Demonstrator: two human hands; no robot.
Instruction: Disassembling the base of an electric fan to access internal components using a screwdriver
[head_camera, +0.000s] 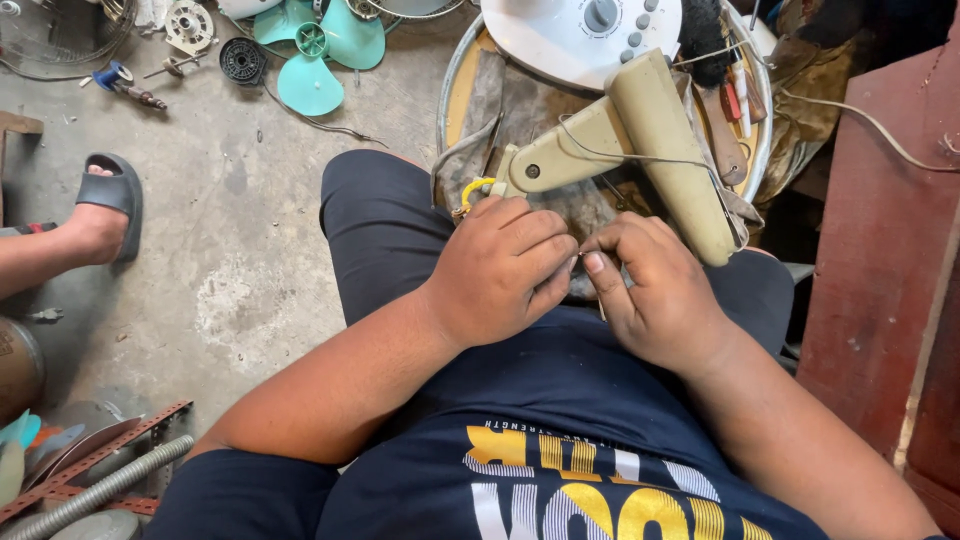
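Stained concrete workshop floor, fan parts scattered about, you seated over a fan stand.

Your left hand (500, 268) and right hand (655, 290) meet fingertip to fingertip above your lap, both curled shut, pinching a thin grey wire (640, 157) that loops up over the beige fan stand neck (650, 140). That neck lies tilted across a round metal tray (450, 70), its white control base (560, 35) at the far rim. Teal fan blades (315, 50) lie on the floor; another person's sandalled foot (100, 205) rests well to the left.

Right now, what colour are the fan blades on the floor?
The fan blades are turquoise green, seen in the head view.
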